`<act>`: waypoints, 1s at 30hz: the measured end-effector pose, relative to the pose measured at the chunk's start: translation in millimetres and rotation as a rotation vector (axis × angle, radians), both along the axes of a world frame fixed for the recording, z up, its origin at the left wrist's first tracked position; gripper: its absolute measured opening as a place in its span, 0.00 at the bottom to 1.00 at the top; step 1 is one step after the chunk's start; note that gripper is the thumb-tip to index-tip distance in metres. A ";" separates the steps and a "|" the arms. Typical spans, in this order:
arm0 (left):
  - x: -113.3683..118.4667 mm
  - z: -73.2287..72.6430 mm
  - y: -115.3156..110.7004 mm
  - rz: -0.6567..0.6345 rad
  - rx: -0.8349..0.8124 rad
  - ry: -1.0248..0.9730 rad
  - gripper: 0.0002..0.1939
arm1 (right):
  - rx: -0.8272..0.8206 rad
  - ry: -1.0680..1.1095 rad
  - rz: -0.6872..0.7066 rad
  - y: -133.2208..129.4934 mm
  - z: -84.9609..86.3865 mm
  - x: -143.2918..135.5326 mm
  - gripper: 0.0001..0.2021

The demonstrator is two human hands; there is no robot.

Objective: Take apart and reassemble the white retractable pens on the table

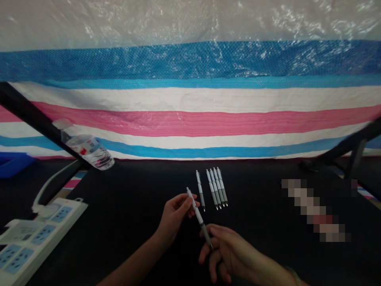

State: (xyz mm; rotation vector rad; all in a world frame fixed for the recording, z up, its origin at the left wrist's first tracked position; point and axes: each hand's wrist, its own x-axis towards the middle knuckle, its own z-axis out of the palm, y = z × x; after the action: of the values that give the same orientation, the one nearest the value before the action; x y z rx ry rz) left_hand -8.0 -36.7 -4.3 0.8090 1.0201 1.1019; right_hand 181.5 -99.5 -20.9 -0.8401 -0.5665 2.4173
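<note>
A white and grey pen [199, 216] is held tilted above the black table, its tip pointing down toward the right. My left hand [176, 214] pinches its upper white part between thumb and fingers. At the grey lower end, my right hand [224, 248] has its fingers around the pen near the tip, the lower fingers loosely spread. Beyond the hands, a single similar pen [200, 190] lies on the table. To its right, several matching pens [216, 188] lie side by side in a row.
A white power strip [44, 234] with a plug and cable lies at the left. Behind it are a water bottle [92, 151] and a blue tray [14, 165]. A blurred strip crosses the black table [262, 214] at right. Striped sheeting [190, 123] hangs behind.
</note>
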 end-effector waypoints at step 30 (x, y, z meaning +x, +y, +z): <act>-10.9 5.4 11.2 0.139 -0.036 -0.077 0.18 | 0.072 -0.033 0.099 -3.2 -6.5 2.8 0.23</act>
State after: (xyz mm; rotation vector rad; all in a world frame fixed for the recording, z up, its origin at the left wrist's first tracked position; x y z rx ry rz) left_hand -18.8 -25.5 1.1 0.6693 1.0402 1.2202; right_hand 184.3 -102.7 -27.3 -0.8411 -0.7188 2.4601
